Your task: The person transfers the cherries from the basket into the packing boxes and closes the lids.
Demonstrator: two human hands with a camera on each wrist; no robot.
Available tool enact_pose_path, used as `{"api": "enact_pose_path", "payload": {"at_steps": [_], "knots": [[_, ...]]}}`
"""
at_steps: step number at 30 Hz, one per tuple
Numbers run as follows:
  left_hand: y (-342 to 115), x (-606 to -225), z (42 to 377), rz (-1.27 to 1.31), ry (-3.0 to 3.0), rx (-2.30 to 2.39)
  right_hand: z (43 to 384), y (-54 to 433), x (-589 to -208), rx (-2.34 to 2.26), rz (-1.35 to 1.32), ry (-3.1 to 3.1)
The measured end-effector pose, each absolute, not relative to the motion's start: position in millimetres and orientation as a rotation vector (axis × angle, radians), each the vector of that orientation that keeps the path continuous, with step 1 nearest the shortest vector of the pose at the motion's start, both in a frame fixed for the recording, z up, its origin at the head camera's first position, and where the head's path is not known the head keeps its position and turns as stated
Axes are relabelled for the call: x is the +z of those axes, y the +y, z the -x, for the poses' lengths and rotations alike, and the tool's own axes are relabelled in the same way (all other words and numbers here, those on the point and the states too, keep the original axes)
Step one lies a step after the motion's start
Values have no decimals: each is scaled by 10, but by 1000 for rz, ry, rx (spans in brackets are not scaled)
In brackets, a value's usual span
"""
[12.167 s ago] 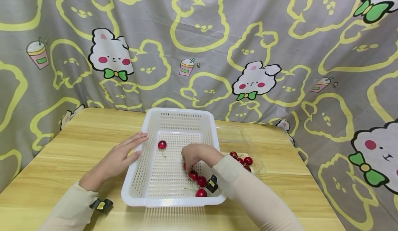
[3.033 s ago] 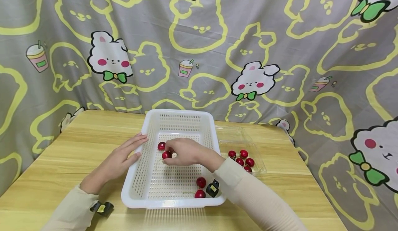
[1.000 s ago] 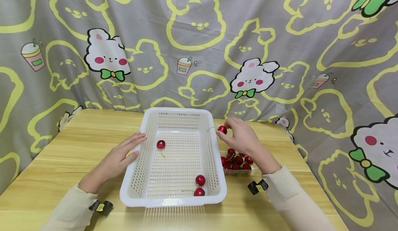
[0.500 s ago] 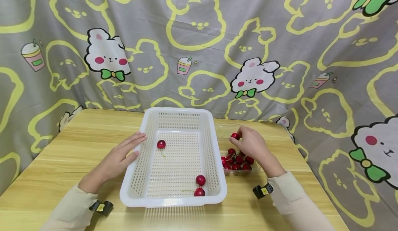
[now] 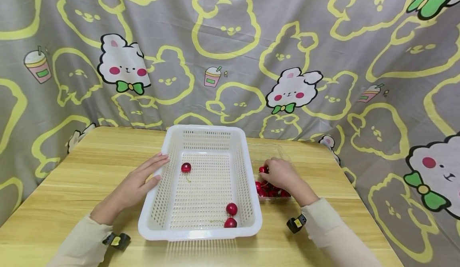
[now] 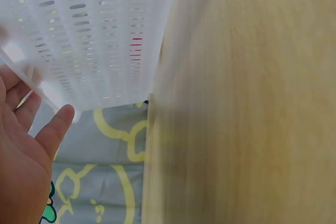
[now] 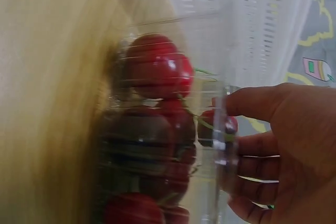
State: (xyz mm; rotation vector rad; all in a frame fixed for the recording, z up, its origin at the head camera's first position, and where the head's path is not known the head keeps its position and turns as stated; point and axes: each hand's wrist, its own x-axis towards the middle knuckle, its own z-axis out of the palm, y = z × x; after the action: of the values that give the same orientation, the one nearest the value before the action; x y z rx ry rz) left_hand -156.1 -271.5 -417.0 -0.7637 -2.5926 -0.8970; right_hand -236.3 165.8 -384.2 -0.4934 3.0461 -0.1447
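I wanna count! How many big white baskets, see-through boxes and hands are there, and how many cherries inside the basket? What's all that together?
White basket: 1
See-through box: 1
Left hand and right hand: 2
Cherries inside the basket: 3
Total: 7

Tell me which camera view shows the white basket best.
The head view: it frames the white basket entirely, rim and perforated floor, with three cherries inside. The left wrist view shows only part of its slotted outer wall, with the left hand at its rim; the right wrist view, only a portion behind the clear container.
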Motion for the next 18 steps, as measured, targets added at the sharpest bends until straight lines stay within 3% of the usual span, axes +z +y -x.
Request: {"api": "enact_pose_path", "payload": {"at_steps": [18], "knots": [[-2723, -4184, 1573, 772, -2581, -917, 2340, 1590, -3763, -317, 548, 3076]]}}
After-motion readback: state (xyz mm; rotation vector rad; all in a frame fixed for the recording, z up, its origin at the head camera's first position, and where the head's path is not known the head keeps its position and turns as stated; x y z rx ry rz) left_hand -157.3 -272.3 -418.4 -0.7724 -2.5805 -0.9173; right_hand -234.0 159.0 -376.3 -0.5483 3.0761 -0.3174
